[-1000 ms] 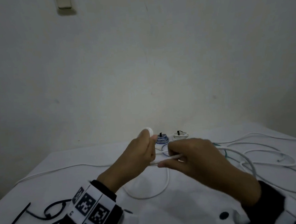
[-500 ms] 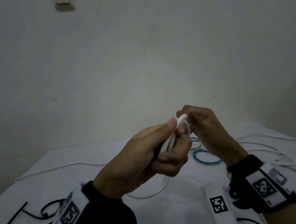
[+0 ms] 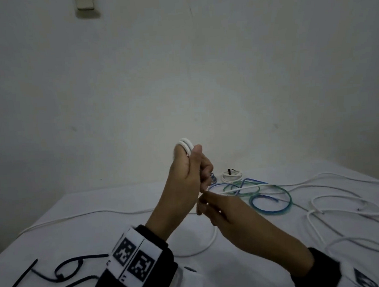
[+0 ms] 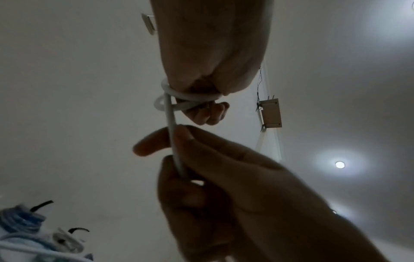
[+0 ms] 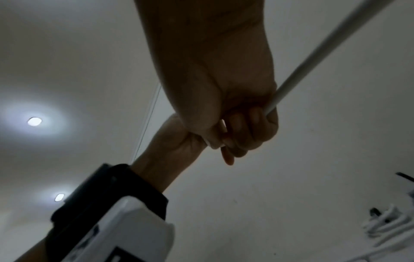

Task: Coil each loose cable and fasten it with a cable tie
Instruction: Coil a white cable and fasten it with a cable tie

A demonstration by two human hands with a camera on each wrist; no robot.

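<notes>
Our left hand [image 3: 187,183] grips a small coil of thin white round cable [image 3: 186,144], fingers curled round two loops whose tops show above the thumb; our right hand [image 3: 219,210] pinches the free run of the same cable [image 4: 172,141] just below the coil. We hold the coil upright and clear of the white-covered table [image 3: 100,219], probably so that the trailing length can feed in without snagging; the right hand stays close beneath, seemingly to guide each new turn under tension. The cable's slack lies on the table to the right, beside a loose blue-green cable [image 3: 270,202]. Two finished bundles, one white coil tied with a black tie [image 3: 231,176] and one bluish, partly hidden, stand at the far edge. Spare black plastic cable ties [image 3: 59,273] lie at lower left. Compared with half a second ago, the left hand has turned upright and risen, and the right hand has dropped from the coil's top to below it.
</notes>
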